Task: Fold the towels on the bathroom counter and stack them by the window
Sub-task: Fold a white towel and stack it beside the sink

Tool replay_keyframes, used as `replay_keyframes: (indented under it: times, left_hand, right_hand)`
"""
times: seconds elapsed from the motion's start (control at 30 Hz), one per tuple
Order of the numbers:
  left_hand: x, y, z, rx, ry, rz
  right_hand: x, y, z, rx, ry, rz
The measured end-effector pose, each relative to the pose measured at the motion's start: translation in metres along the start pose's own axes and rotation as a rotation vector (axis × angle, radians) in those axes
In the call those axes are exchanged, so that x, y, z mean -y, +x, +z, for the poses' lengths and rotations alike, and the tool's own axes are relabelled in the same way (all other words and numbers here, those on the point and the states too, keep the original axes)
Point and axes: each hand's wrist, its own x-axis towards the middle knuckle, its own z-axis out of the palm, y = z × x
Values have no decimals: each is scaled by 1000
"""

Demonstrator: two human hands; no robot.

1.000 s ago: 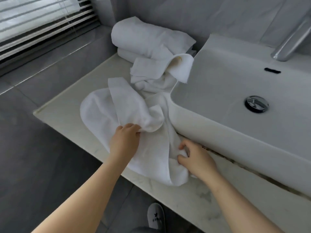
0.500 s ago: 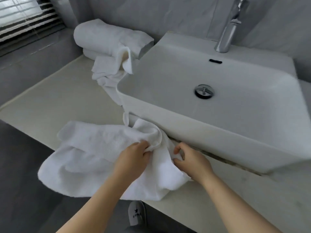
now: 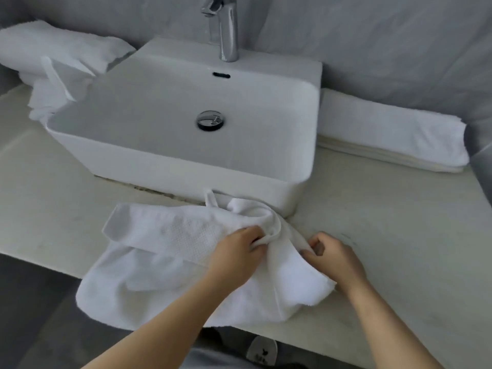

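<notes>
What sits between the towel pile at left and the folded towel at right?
The sink fills that stretch, as the head view shows.

- Two forearms, bare from wrist to frame edge, run in from the bottom left and the bottom right.
- The left hand (image 3: 237, 251) and the right hand (image 3: 335, 258) are bare as well.
- Lower centre: the toe of a pale grey slipper (image 3: 262, 351) with a small dark marking (too blurred to read).
- Just left of it, a patch of grey clothing (image 3: 213, 361).
</notes>
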Motion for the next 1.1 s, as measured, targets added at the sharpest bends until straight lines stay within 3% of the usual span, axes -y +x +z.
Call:
replay_keyframes:
  times: [0.27,0.4,0.5,0.67,0.87,1.0,1.1]
  left_hand:
    - [-52,17,57,176,-106,82]
    - [-76,42,82,128,-279,97]
    - [-93,56,83,247,-273,69]
    - [-112,80,92,249,-336,78]
    - [-148,111,108,223,-303,188]
    - [-170,110,114,203,-41,428]
    - [-180,92,121,279,50,499]
  right_hand:
    - [-47,-10,-29,-161,113,183]
    - [-67,-14,-46,-308,245,289]
    - [-77,-18,-63,-465,383,332]
    - [-75,-20,-72,-769,470,286]
    - [-87,-37,-73,-686,602,280]
    - [-110,-37,-82,-580,660,295]
    - [-123,-39,-100,-552,681,276]
